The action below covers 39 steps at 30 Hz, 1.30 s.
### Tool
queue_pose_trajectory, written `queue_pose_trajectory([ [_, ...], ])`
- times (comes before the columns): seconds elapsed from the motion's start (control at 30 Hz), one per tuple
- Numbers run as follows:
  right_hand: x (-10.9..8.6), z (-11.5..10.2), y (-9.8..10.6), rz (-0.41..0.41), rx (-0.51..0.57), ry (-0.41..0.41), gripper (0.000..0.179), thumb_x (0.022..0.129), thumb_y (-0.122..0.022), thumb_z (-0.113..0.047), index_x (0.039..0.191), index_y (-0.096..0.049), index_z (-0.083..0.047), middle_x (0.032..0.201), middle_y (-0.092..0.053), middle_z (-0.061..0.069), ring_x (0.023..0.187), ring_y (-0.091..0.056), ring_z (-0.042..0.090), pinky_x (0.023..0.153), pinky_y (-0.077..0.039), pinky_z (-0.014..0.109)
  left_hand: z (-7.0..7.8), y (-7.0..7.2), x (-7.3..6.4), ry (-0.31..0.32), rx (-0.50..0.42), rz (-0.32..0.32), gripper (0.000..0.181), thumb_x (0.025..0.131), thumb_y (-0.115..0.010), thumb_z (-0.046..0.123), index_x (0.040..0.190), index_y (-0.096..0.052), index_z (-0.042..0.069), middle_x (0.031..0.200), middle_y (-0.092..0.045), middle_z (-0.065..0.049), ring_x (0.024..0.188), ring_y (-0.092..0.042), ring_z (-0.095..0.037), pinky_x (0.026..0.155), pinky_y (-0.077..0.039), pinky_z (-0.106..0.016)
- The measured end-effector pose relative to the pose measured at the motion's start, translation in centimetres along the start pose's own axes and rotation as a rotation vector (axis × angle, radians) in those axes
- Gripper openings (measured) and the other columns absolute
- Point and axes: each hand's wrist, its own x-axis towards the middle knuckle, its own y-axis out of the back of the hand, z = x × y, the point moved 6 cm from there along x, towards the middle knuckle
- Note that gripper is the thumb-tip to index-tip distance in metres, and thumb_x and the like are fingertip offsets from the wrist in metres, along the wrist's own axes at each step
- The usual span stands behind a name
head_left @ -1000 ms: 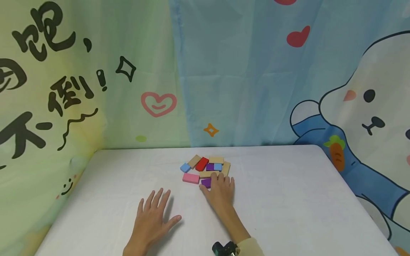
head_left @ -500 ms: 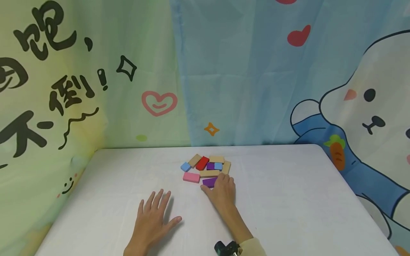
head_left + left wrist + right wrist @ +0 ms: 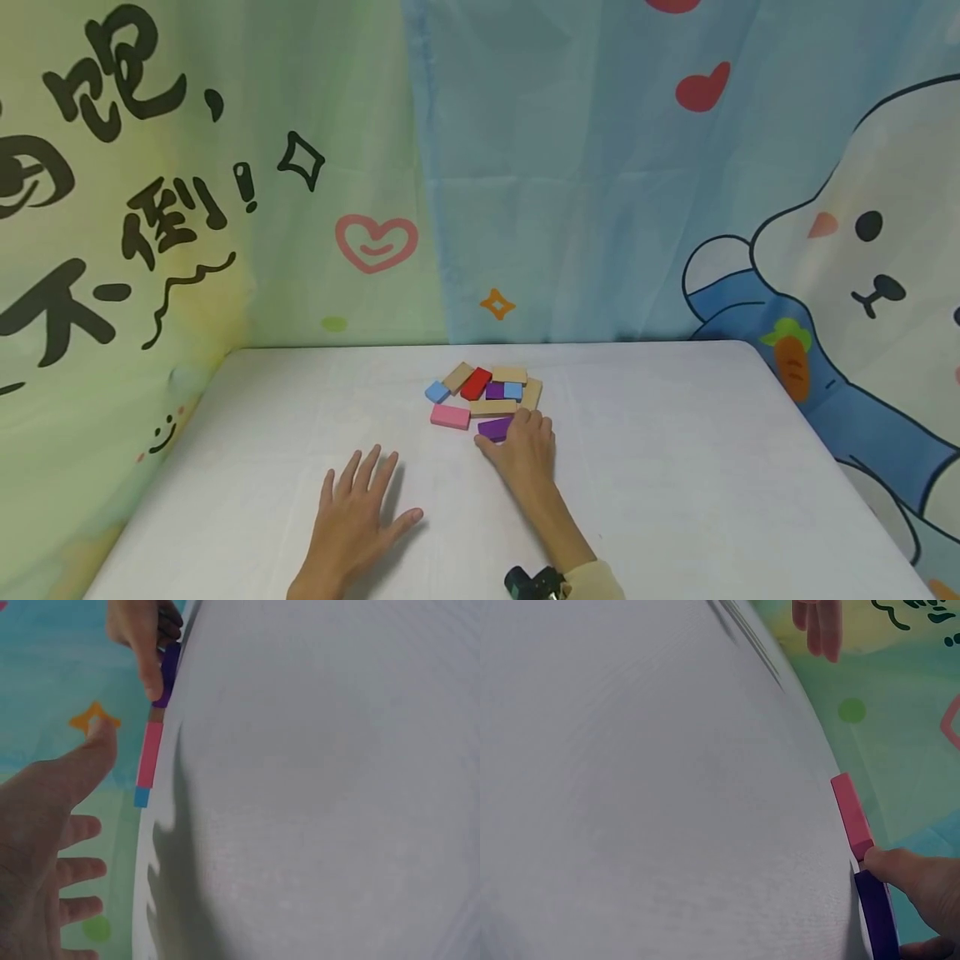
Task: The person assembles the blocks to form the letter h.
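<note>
In the head view my right hand (image 3: 525,454) pinches a purple wooden block (image 3: 495,428) between its thumb at the left end and its fingers at the right. The right wrist view shows the thumb (image 3: 904,874) at one end of this purple block (image 3: 879,919), close to a pink block (image 3: 851,814). Behind the purple block lies a tan block (image 3: 492,408), and to its left the pink block (image 3: 450,417). My left hand (image 3: 352,521) is spread with straight fingers over the front left of the table, holding nothing; its shadow falls beside it.
Behind the purple block, the rest of the group includes a red block (image 3: 476,383), a small purple block (image 3: 495,391), two blue blocks and more tan ones. The white table (image 3: 675,467) ends at a printed curtain (image 3: 570,208) behind.
The right hand's fingers have drawn back from over the tan block to the purple block's right end, uncovering more of its top. The left hand stays about where it was.
</note>
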Motion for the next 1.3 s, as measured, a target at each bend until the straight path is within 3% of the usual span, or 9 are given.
queue_pose_trajectory([
  [0.27, 0.0, -0.3, 0.1, -0.006, 0.038, 0.010, 0.065, 0.069, -0.075, -0.046, 0.107, -0.056, 0.003, 0.092, -0.052, 0.014, 0.086, -0.045, 0.022, 0.068, -0.042, 0.031, -0.4, 0.1, -0.2, -0.009, -0.001, 0.028, 0.077, 0.074, -0.057, 0.067, 0.132, -0.048, 0.018, 0.138, -0.048, -0.010, 0.128, -0.041, -0.035, 0.101, -0.030, -0.063],
  [0.53, -0.2, -0.5, 0.1, -0.056, 0.162, 0.000, 0.065, 0.071, -0.075, -0.038, 0.115, -0.053, 0.004, 0.104, -0.050, 0.015, 0.096, -0.049, 0.024, 0.078, -0.054, 0.036, -0.6, -0.1, -0.2, -0.012, 0.009, 0.038, 0.077, 0.073, -0.056, 0.068, 0.132, -0.049, 0.018, 0.138, -0.048, -0.009, 0.129, -0.041, -0.034, 0.101, -0.030, -0.063],
  [0.87, -0.9, -2.0, 0.2, -0.136, 0.262, 0.102, 0.062, 0.071, -0.075, -0.035, 0.119, -0.052, -0.004, 0.111, -0.047, 0.010, 0.104, -0.050, 0.021, 0.084, -0.054, 0.037, -0.6, -0.1, -0.2, -0.009, 0.026, 0.044, 0.076, 0.073, -0.058, 0.066, 0.131, -0.050, 0.018, 0.137, -0.048, -0.010, 0.128, -0.042, -0.034, 0.101, -0.030, -0.064],
  [1.07, -1.6, -3.2, 0.1, -0.184, 0.290, 0.188, 0.063, 0.073, -0.074, -0.036, 0.122, -0.052, -0.005, 0.107, -0.047, 0.007, 0.099, -0.050, 0.017, 0.086, -0.053, 0.033, -0.6, -0.4, -0.4, 0.016, 0.029, -0.011, 0.076, 0.073, -0.057, 0.067, 0.130, -0.050, 0.018, 0.138, -0.047, -0.010, 0.129, -0.040, -0.035, 0.102, -0.029, -0.065],
  [1.3, -2.5, -4.4, -0.3, -0.218, 0.265, 0.256, 0.065, 0.074, -0.073, -0.039, 0.124, -0.052, -0.004, 0.111, -0.047, 0.006, 0.102, -0.049, 0.016, 0.086, -0.053, 0.031, -0.8, -0.7, -0.7, 0.041, 0.011, -0.079, 0.076, 0.073, -0.060, 0.065, 0.131, -0.049, 0.018, 0.138, -0.047, -0.009, 0.125, -0.043, -0.033, 0.103, -0.033, -0.057],
])
